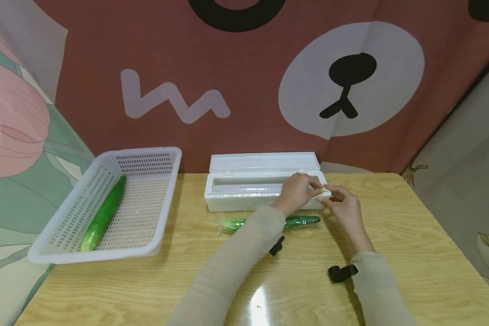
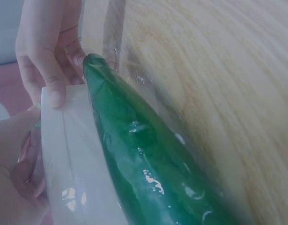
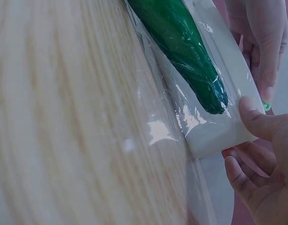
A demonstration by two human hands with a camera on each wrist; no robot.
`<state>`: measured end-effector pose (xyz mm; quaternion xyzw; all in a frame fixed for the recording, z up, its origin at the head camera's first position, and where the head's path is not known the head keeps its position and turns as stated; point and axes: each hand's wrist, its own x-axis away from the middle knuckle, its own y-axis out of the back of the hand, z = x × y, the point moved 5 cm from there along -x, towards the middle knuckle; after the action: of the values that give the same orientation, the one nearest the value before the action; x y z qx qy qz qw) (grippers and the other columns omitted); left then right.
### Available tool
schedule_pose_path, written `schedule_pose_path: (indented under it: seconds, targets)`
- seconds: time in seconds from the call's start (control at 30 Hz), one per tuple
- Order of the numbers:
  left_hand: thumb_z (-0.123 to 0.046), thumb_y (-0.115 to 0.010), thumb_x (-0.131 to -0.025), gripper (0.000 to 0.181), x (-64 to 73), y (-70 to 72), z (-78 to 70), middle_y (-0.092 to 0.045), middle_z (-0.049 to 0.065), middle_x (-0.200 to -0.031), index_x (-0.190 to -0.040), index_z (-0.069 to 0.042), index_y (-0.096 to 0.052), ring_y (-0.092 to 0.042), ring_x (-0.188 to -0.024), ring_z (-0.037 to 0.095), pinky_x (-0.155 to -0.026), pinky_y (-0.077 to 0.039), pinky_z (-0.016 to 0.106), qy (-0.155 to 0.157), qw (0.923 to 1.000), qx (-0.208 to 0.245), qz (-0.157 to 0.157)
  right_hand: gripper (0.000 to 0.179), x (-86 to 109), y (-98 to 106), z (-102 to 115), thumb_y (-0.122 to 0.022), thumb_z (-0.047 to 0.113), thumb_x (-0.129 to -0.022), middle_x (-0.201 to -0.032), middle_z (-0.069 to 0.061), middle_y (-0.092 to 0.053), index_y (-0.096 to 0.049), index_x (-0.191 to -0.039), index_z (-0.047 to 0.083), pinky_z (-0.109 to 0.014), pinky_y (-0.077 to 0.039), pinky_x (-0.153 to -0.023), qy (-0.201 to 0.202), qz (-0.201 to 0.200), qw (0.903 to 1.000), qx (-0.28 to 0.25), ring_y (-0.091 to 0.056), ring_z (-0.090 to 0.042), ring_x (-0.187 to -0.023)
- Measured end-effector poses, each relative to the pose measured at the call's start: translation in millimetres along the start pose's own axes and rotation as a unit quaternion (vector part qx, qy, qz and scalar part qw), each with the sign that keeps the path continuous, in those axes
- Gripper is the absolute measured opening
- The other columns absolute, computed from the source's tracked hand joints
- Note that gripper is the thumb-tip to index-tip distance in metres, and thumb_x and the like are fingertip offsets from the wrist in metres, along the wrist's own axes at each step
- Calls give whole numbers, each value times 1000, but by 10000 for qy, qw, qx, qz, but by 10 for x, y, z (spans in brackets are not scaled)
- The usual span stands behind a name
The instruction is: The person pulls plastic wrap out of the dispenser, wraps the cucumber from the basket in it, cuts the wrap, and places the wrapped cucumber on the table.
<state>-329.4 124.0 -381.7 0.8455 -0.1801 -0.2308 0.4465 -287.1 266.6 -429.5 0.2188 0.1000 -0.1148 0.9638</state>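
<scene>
A white cling film box [image 1: 248,203] stands on the table with its lid [image 1: 265,161] up. My left hand [image 1: 296,192] reaches over its right end, fingertips pinching a small green slider [image 3: 267,106] at the rim. My right hand [image 1: 344,209] grips the box's right end corner; in the right wrist view its thumb lies on the top edge and the fingers below. Just in front of the box lies a cucumber [image 1: 303,221] covered in clear film, its middle hidden behind my left forearm. The left wrist view shows the film shiny over the cucumber [image 2: 144,140].
To the left, a white perforated basket [image 1: 169,208] holds another cucumber [image 1: 103,215], which lies slantwise along its left side. Behind the wooden table [image 1: 297,290] hangs a reddish-brown cloth [image 1: 244,131] with a cartoon print. Black wrist cameras [image 1: 341,273] sit on both wrists.
</scene>
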Motion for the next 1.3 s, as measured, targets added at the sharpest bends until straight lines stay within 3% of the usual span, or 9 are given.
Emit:
schedule_pose_path:
  seconds: [0.3, 0.6, 1.3]
  targets:
    - [-32, -71, -93, 17, 56, 53, 100, -73, -12, -107, -106, -25, -78, -62, -108, 8, -87, -48, 20, 164, 9999, -2, -22, 41, -6, 20, -8, -77, 8, -87, -117, -25, -66, -64, -125, -3, -21, -55, -60, 3, 13, 10000, 48, -61, 2, -78]
    - [-30, -71, -93, 16, 205, 266, 292, -73, -11, -102, -104, -22, -78, -62, -97, 6, -80, -48, 18, 195, 9995, 224, -135, 43, -45, 149, 23, -77, 9, -87, -117, -28, -65, -63, -126, -4, -19, -54, -59, 2, -47, 10000, -65, -60, 8, -74]
    - [-26, -71, -93, 15, 580, 534, 628, -72, -6, -102, -105, -20, -77, -59, -100, 13, -85, -50, 28, 420, 9989, 168, -144, 45, 0, -1, -25, -77, 15, -88, -122, -23, -65, -63, -129, 2, -27, -57, -62, -210, 25, 9997, 105, -60, 5, -78]
